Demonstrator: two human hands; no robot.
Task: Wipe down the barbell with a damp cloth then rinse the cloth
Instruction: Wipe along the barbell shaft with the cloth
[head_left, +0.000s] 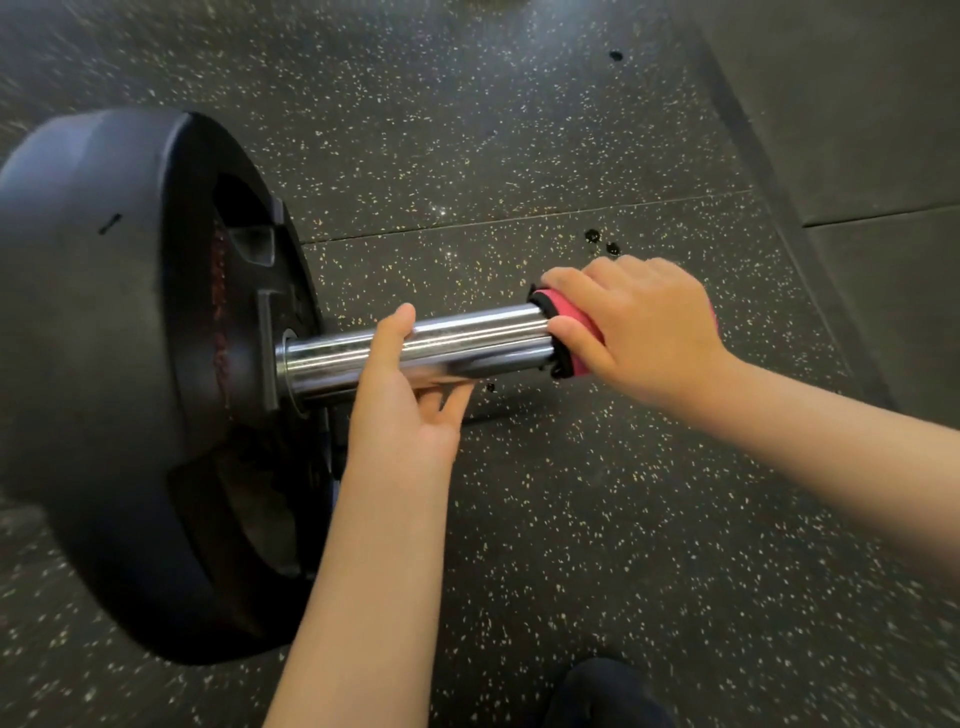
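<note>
Head view is showing a black plate (104, 364) standing on the speckled floor (623, 519) at the left, with the barbell (483, 332) poking its chrome end out rightward. The left hand (400, 410) is cupping it from below, fingers curled under and thumb over, while the pink cloth (566, 312) is wrapping the tip, clenched by the right hand (639, 332). Steel is likely proving heavy, stiff and slick, so steadying it mid-sleeve is making sense; the cloth is looking soft and easy to wrap, and no rinsing vessel is showing.

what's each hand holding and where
Right hand grips the pink cloth, wrapped round the barbell sleeve's outer end. Left hand holds the sleeve's middle, fingers beneath, thumb over its front.
</note>
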